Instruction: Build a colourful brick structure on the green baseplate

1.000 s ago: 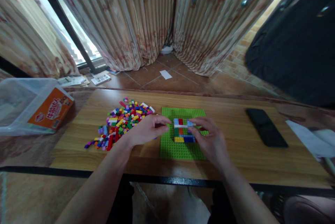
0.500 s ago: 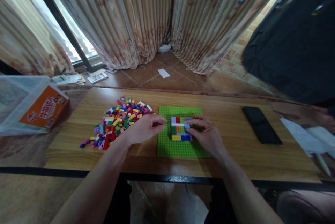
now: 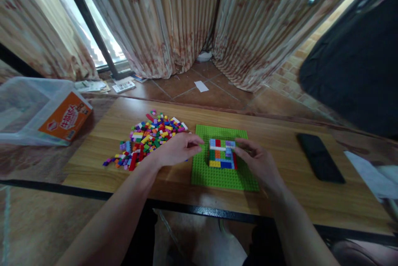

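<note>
On a green studded baseplate sits a low block of toy bricks in red, white, yellow, blue, orange and green. My right hand is at the block's right side, thumb and fingers apart, with nothing visible between them; whether a fingertip touches the block I cannot tell. My left hand hovers palm down between the loose brick pile and the baseplate. Its fingers point toward the block, and a gap shows between thumb and fingers. The left hand and wrist cover the pile's near right part.
Both the pile and the baseplate lie on a wooden table with a dark front edge. A clear plastic box with an orange label stands off the table's left end. To the right lie a black phone and white paper. Curtains hang behind.
My view has swung a little, so the scene sits farther right. The right fingers have drawn back from the block, showing more of its right side. The left hand keeps almost the same pose.
</note>
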`<state>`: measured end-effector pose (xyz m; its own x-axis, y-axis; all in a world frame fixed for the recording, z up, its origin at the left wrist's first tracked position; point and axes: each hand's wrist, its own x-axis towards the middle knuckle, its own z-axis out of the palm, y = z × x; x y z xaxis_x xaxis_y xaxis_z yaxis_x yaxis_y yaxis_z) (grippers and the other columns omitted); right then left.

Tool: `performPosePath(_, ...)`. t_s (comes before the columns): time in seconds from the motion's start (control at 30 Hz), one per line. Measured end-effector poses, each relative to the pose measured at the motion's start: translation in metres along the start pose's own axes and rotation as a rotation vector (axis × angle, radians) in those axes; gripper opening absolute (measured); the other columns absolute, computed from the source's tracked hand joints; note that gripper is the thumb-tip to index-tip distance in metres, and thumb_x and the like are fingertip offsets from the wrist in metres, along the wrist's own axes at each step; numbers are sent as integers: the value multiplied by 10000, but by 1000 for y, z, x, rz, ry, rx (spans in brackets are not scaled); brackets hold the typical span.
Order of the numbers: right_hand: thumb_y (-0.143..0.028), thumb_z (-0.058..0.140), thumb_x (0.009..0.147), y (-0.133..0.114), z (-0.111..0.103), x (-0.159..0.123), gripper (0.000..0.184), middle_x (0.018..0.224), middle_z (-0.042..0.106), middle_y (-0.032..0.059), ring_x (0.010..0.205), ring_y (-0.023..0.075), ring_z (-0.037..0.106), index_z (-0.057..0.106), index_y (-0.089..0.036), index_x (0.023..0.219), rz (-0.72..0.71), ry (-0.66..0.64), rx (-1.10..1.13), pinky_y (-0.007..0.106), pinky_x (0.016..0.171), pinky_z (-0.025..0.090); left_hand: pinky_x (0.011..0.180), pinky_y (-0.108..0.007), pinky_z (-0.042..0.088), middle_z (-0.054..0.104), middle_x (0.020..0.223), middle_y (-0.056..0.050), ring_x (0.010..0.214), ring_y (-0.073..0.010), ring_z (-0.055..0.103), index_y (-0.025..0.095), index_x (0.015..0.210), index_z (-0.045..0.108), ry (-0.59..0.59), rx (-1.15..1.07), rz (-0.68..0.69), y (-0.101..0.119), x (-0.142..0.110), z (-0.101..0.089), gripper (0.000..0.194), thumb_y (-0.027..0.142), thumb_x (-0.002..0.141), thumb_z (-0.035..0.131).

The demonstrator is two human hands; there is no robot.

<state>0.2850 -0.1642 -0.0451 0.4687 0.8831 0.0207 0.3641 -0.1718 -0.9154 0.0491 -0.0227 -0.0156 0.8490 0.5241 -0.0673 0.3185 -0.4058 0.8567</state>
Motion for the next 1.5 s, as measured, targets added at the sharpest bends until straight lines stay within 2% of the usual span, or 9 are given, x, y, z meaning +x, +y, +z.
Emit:
performPosePath(0.13, -534, 688, 792, -2, 3, 2, 517, 994, 740, 96, 857, 220, 676, 702, -171, 1159, 79, 30, -8, 383, 771, 545, 643, -231, 451, 699, 779, -14, 686, -112, 601, 141, 1000, 697, 12, 25, 13, 1, 0, 2, 200, 235, 878, 569)
performPosePath(0.27, -590, 651, 805, -2, 11, 4, 589, 951, 735, 100, 825, 231, 673, 690, -155, 1200, 69, 48, -138, 404, 765, 541, 653, -234, 454, 693, 772, -8, 684, -112, 597, 147, 971, 701, 23, 35, 23, 2, 0, 3, 181, 228, 871, 574)
performPosePath(0.43, -645, 633, 800, -3, 17, 5, 589, 994, 729, 118, 872, 250, 666, 731, -168, 1132, -1, 88, -271, 425, 804, 525, 668, -246, 461, 689, 773, -1, 689, -118, 602, 153, 996, 703, 19, 53, 24, 0, -1, 4, 193, 235, 875, 577)
performPosePath(0.83, -617, 653, 784, -8, 19, 5, 545, 974, 726, 115, 846, 237, 655, 741, -167, 1079, -30, 94, -268, 412, 798, 523, 670, -241, 476, 693, 777, -11, 701, -117, 606, 143, 956, 696, 46, -40, 53, 0, -2, 4, 156, 215, 872, 586)
performPosePath(1.03, -605, 589, 830, -7, 22, 2, 546, 1046, 710, 147, 896, 263, 650, 720, -153, 1106, -94, 85, -322, 453, 837, 516, 672, -235, 490, 691, 801, -17, 710, -112, 611, 134, 1005, 681, 164, -119, 65, -1, -4, -11, 184, 231, 888, 577)
performPosePath(1.2, -612, 550, 848, -1, 22, 0, 570, 1117, 691, 157, 965, 285, 647, 702, -157, 1157, -114, 77, -353, 476, 876, 507, 769, -259, 518, 730, 951, -73, 847, -140, 663, 119, 1010, 698, 308, -102, 76, -8, -16, -34, 205, 250, 897, 588)
performPosePath(1.3, -626, 529, 853, 0, 19, 1, 575, 1136, 689, 148, 968, 284, 653, 699, -179, 1173, -112, 58, -383, 470, 883, 506, 748, -256, 521, 738, 950, -71, 832, -143, 669, 130, 1016, 716, 290, -45, 49, -16, -26, -47, 203, 232, 889, 594)
performPosePath(1.37, -631, 522, 853, -1, 17, 2, 577, 1088, 707, 134, 915, 275, 668, 696, -195, 1188, -66, 56, -399, 446, 836, 521, 725, -253, 514, 733, 893, -49, 780, -138, 656, 152, 971, 741, 273, 83, 6, -20, -31, -53, 178, 168, 847, 614)
performPosePath(1.5, -626, 488, 851, -4, 14, 5, 576, 966, 732, 123, 823, 270, 679, 715, -197, 1160, 19, 126, -431, 412, 745, 530, 832, -279, 504, 715, 937, -38, 878, -165, 647, 207, 878, 783, 196, 357, 3, -21, -33, -55, 213, 89, 749, 660)
